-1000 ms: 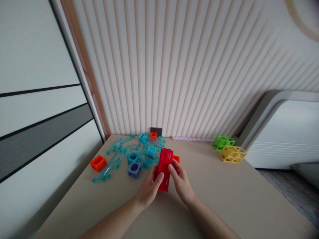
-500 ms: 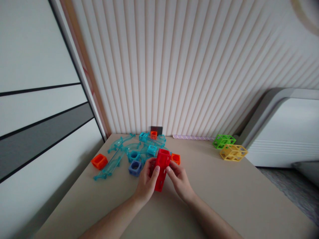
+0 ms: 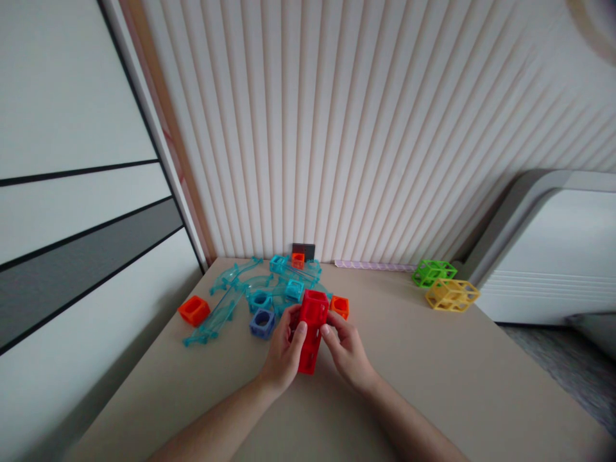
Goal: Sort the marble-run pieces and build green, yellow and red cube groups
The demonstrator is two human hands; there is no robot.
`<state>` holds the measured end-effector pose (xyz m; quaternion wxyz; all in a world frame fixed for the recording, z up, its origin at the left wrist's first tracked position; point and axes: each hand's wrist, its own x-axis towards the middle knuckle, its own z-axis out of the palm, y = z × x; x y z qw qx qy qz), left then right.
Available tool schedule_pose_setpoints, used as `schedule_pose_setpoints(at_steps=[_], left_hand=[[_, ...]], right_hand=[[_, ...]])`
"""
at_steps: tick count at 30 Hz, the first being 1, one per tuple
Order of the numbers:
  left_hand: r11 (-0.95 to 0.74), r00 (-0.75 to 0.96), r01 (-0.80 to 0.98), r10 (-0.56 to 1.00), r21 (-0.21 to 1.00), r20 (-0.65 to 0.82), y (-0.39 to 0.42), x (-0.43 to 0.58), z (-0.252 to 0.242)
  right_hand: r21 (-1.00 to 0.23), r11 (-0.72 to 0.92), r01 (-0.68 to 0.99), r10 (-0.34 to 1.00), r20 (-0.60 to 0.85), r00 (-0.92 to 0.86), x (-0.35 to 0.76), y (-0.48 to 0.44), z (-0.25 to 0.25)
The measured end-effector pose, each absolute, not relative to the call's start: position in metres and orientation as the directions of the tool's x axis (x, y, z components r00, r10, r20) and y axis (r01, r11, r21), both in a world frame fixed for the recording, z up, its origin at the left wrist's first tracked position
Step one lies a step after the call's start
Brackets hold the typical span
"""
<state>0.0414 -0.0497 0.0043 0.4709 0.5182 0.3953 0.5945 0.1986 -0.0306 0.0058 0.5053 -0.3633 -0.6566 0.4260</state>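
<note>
Between my hands is a stack of red open-sided cube blocks (image 3: 312, 337), tilted slightly, its square opening facing up. My left hand (image 3: 285, 350) is closed around its left side, thumb along the front. On the other side my right hand (image 3: 345, 350) grips it with thumb and fingers at the right edge. Just behind the stack lies an orange cube block (image 3: 339, 307), close to my right fingertips. A blue-purple cube block (image 3: 262, 323) with a round hole rests left of my left hand. Part of the stack's sides is covered by my fingers.
Clear teal track pieces (image 3: 219, 316) and teal cubes (image 3: 260, 300) spread over the back left of the table (image 3: 394, 366). An orange block (image 3: 194, 310) sits at far left. Green (image 3: 434, 273) and yellow frame blocks (image 3: 452, 295) stand back right. A black object (image 3: 304, 249) leans at the wall.
The red stack has tipped slightly in my hands, its lower end shifting a little down. Both hands keep their hold, and the view has shifted slightly.
</note>
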Motion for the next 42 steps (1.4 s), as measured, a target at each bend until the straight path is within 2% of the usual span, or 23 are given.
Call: schedule_pose_setpoints(at_steps=[6, 9, 12, 16, 19, 24, 30, 33, 42], left_hand=[[-0.178, -0.046, -0.177, 0.984, 0.968, 0.172, -0.047, 0.039, 0.005], [-0.1, -0.037, -0.291, 0.995, 0.951, 0.094, -0.045, 0.04, -0.001], [0.033, 0.076, -0.443, 0.997, 0.896, 0.001, -0.045, 0.043, -0.002], [0.247, 0.26, -0.509, 0.957, 0.824, -0.126, -0.048, 0.047, 0.008], [0.233, 0.254, -0.533, 0.961, 0.813, -0.108, -0.049, 0.048, 0.015], [0.183, 0.217, -0.52, 0.973, 0.834, -0.078, -0.048, 0.045, 0.013], [0.024, 0.193, -0.41, 0.979, 0.912, 0.061, -0.052, 0.043, 0.011], [0.037, 0.154, -0.376, 0.988, 0.926, 0.023, -0.054, 0.045, 0.011], [0.118, 0.125, -0.357, 0.989, 0.927, -0.078, -0.052, 0.046, 0.008]], right_hand=[[-0.927, 0.371, 0.053, 0.912, 0.353, -0.209, 0.199, -0.029, -0.003], [-0.935, 0.352, 0.039, 0.923, 0.34, -0.179, 0.199, -0.029, 0.001], [-0.946, 0.323, -0.004, 0.937, 0.321, -0.139, 0.197, -0.029, 0.007], [-0.964, 0.224, -0.14, 0.951, 0.248, -0.184, 0.194, -0.031, 0.012], [-0.958, 0.191, -0.212, 0.95, 0.235, -0.205, 0.193, -0.032, 0.013], [-0.964, 0.199, -0.178, 0.955, 0.231, -0.184, 0.196, -0.03, 0.009], [-0.968, 0.185, -0.169, 0.966, 0.211, -0.151, 0.194, -0.031, 0.004], [-0.97, 0.179, -0.166, 0.966, 0.205, -0.155, 0.191, -0.032, 0.003], [-0.97, 0.24, 0.026, 0.961, 0.233, -0.15, 0.192, -0.035, 0.006]])
